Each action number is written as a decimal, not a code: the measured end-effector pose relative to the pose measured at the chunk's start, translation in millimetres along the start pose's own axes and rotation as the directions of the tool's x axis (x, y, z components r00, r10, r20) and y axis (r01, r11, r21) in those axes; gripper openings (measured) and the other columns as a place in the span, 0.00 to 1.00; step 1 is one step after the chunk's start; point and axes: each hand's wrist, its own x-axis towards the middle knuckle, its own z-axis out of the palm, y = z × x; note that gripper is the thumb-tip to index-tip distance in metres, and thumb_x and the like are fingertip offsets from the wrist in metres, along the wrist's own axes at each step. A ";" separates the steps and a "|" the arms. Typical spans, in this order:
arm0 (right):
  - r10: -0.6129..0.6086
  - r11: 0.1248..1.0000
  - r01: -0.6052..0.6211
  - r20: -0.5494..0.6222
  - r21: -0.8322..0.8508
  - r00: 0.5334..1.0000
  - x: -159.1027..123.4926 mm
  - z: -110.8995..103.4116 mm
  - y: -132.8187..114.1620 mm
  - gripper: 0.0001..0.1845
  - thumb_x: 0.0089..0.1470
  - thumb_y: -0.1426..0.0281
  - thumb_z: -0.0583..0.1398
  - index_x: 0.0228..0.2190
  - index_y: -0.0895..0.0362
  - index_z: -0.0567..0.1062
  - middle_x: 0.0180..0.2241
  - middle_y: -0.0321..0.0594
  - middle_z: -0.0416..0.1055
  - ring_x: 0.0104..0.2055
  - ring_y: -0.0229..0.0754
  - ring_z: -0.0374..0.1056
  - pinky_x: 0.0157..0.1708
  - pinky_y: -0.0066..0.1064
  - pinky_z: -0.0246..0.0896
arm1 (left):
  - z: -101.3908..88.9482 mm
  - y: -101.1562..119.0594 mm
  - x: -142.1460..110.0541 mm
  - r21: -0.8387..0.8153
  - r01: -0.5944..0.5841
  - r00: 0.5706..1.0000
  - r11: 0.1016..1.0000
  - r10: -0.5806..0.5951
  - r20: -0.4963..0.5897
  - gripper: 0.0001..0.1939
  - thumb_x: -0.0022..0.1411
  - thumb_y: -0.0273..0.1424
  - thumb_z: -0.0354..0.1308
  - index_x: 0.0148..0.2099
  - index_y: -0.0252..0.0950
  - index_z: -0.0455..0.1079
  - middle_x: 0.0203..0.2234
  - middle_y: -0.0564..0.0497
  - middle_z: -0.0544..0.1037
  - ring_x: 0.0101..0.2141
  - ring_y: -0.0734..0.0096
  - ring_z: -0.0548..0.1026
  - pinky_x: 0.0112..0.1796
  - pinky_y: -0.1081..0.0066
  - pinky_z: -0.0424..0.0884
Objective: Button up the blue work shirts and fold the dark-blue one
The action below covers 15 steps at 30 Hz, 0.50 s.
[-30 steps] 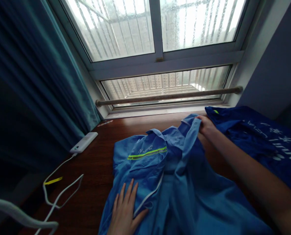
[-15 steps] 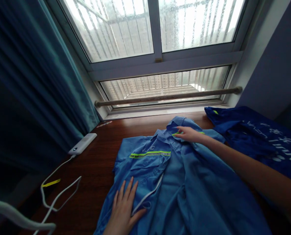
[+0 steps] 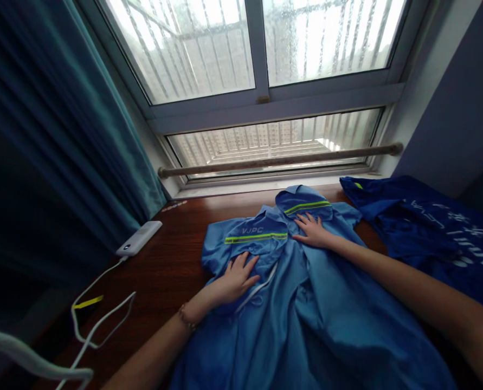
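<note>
A light blue work shirt (image 3: 306,303) with neon yellow-green stripes lies spread on the dark wooden table (image 3: 163,281), collar toward the window. My left hand (image 3: 237,276) rests flat on its left chest panel, fingers spread, just below the striped pocket. My right hand (image 3: 314,230) lies flat on the right chest panel near the collar, fingers stretched out. Neither hand grips anything.
A darker blue garment (image 3: 436,233) with white lettering lies at the right. A white power bank (image 3: 139,237) with a white cable (image 3: 98,319) sits at the left near the teal curtain (image 3: 62,135). A window with a rail (image 3: 282,158) runs behind the table.
The shirt front has been laid flat and now lies farther toward the window. My left hand slid forward up the left panel. My right hand released the cloth and pressed flat.
</note>
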 end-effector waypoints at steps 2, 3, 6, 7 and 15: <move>0.061 0.998 -0.062 -0.030 -0.028 0.998 1.3 -10.1 -1.6 0.32 0.50 0.57 0.52 0.54 0.57 0.58 0.59 0.49 0.44 0.59 0.60 0.36 0.51 0.56 0.35 | 2.3 -4.1 26.5 0.052 0.094 0.995 0.994 -0.092 -0.048 0.32 0.60 0.47 0.38 0.63 0.40 0.40 0.60 0.36 0.44 0.59 0.48 0.42 0.51 0.42 0.42; 0.111 0.993 -0.115 -0.068 -0.043 0.991 -2.4 -13.2 -6.7 0.29 0.50 0.60 0.53 0.52 0.58 0.60 0.57 0.51 0.47 0.58 0.60 0.39 0.51 0.54 0.39 | 3.8 -6.6 36.5 0.068 0.137 0.988 0.988 -0.132 -0.077 0.33 0.60 0.48 0.38 0.63 0.40 0.40 0.60 0.36 0.44 0.59 0.46 0.42 0.50 0.40 0.40; 0.240 0.969 -0.244 -0.094 -0.026 0.966 -23.5 -13.4 -30.0 0.25 0.46 0.64 0.57 0.45 0.63 0.65 0.50 0.58 0.54 0.51 0.62 0.52 0.44 0.48 0.52 | 5.0 -11.5 51.1 0.078 0.187 0.976 0.979 -0.175 -0.131 0.32 0.60 0.48 0.37 0.63 0.40 0.41 0.60 0.36 0.46 0.58 0.45 0.43 0.49 0.38 0.41; 0.257 0.966 -0.258 -0.055 -0.001 0.965 -30.8 -11.6 -36.5 0.25 0.45 0.64 0.58 0.45 0.64 0.64 0.48 0.60 0.56 0.48 0.61 0.56 0.42 0.47 0.54 | 3.7 -11.8 51.3 0.078 0.187 0.975 0.979 -0.175 -0.138 0.32 0.59 0.49 0.38 0.62 0.41 0.42 0.60 0.36 0.46 0.58 0.45 0.44 0.49 0.39 0.42; 0.012 0.729 -0.177 0.247 0.661 0.969 -44.6 -45.5 -14.7 0.11 0.43 0.73 0.58 0.33 0.62 0.67 0.30 0.42 0.67 0.32 0.40 0.65 0.30 0.28 0.59 | -27.9 -14.2 11.5 0.044 0.150 0.977 0.988 -0.142 -0.160 0.23 0.57 0.44 0.46 0.48 0.34 0.63 0.41 0.41 0.70 0.42 0.60 0.68 0.42 0.67 0.62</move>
